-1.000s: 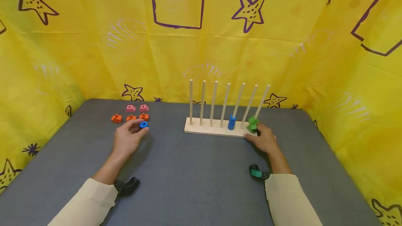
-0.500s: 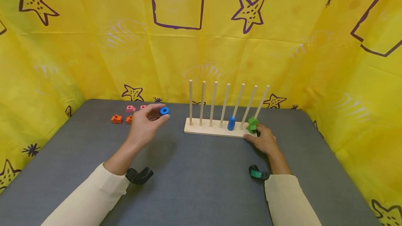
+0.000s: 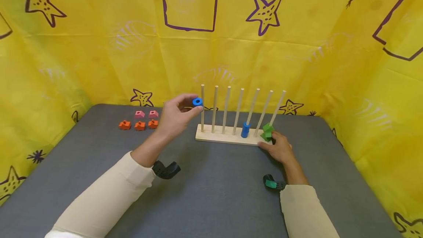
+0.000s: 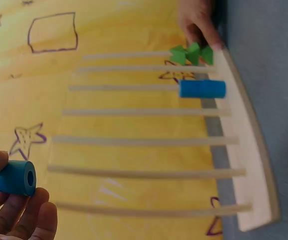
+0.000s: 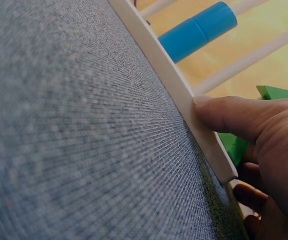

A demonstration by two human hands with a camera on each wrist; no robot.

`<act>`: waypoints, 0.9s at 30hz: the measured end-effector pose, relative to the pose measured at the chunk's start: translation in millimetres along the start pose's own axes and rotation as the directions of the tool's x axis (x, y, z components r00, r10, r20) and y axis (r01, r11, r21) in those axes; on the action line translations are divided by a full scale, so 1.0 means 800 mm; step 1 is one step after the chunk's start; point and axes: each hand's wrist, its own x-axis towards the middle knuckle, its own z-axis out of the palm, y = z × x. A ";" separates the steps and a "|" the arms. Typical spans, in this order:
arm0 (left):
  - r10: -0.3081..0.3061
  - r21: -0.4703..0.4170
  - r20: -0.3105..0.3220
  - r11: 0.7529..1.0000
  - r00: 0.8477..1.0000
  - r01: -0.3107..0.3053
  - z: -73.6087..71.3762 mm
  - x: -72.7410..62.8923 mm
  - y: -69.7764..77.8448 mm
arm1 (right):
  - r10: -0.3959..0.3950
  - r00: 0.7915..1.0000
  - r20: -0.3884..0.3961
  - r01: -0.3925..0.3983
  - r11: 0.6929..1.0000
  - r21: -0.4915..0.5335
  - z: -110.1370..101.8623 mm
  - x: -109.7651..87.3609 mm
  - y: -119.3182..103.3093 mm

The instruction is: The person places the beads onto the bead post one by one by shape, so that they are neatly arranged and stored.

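My left hand (image 3: 175,116) pinches a blue cylindrical bead (image 3: 197,101) with a hole through it, raised beside the leftmost peg. In the left wrist view the bead (image 4: 14,178) sits between thumb and fingers, apart from the pegs. A wooden peg stand (image 3: 218,137) carries a row of several upright pegs. Blue beads (image 3: 245,130) are stacked on one peg, and green angular beads (image 3: 267,132) on the rightmost. My right hand (image 3: 280,147) grips the stand's right end; the thumb presses its front edge in the right wrist view, other fingers partly hidden behind the end.
Two pink beads (image 3: 140,114) lie on the grey table (image 3: 211,190) at left, with three orange beads (image 3: 140,126) in front of them. A yellow patterned cloth (image 3: 185,58) hangs behind the table and along its sides.
My left hand has carried the blue bead up and to the right, from near the orange beads to the leftmost peg. My right hand keeps its grip on the stand.
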 end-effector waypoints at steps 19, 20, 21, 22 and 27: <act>0.022 -0.175 0.036 0.984 0.999 -0.015 0.064 0.057 0.035 | -0.027 1.000 -0.002 0.027 1.000 -0.003 0.001 0.000 0.007; 0.026 -0.180 0.038 0.984 0.999 -0.019 0.066 0.060 0.036 | -0.028 1.000 0.000 0.028 1.000 0.000 0.001 0.000 0.006; 0.028 -0.184 0.042 0.983 0.999 -0.019 0.069 0.063 0.038 | -0.029 1.000 -0.001 0.029 1.000 0.001 0.001 0.000 0.006; 0.028 -0.188 0.047 0.982 0.998 -0.019 0.073 0.065 0.039 | -0.032 0.999 -0.002 0.032 0.999 0.003 0.001 0.000 0.006; 0.012 -0.177 0.072 0.984 0.997 0.001 0.092 0.077 0.050 | -0.035 0.999 -0.007 0.035 0.999 0.007 0.001 0.001 0.006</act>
